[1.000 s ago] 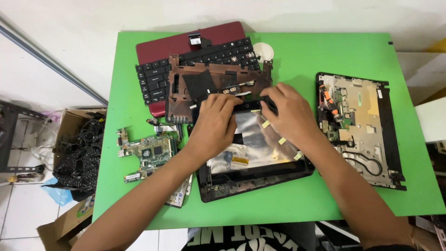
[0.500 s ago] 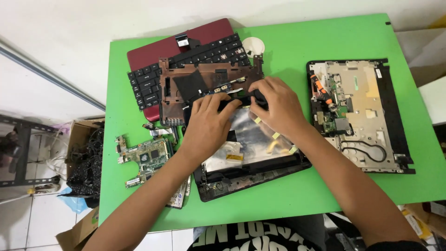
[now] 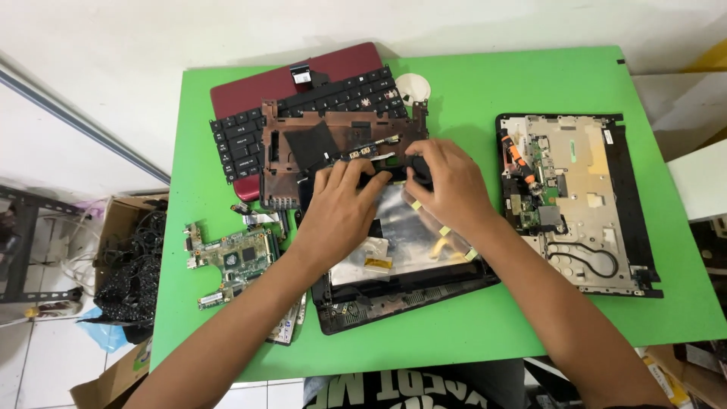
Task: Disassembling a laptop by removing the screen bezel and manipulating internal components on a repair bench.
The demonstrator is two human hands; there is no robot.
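Both hands rest on the upper edge of a black laptop lid frame point(image 3: 401, 291) whose silver screen back point(image 3: 397, 242) has yellow tape strips on it. My left hand point(image 3: 341, 212) presses fingertips on the dark strip at the frame's top edge. My right hand point(image 3: 447, 185) curls its fingers over the same edge, close beside the left. What the fingers pinch is hidden. Just behind the hands lies a brown palm-rest frame point(image 3: 333, 148).
A black keyboard point(image 3: 303, 113) lies on a red laptop cover point(image 3: 295, 76) at the back of the green table point(image 3: 530, 83). A green circuit board point(image 3: 231, 257) sits at left, an opened laptop base point(image 3: 575, 201) at right. A box of cables point(image 3: 129, 273) stands beside the table.
The view has shifted slightly. Both hands have stayed on the lid's upper edge, with the fingers creeping a little toward the palm-rest frame.
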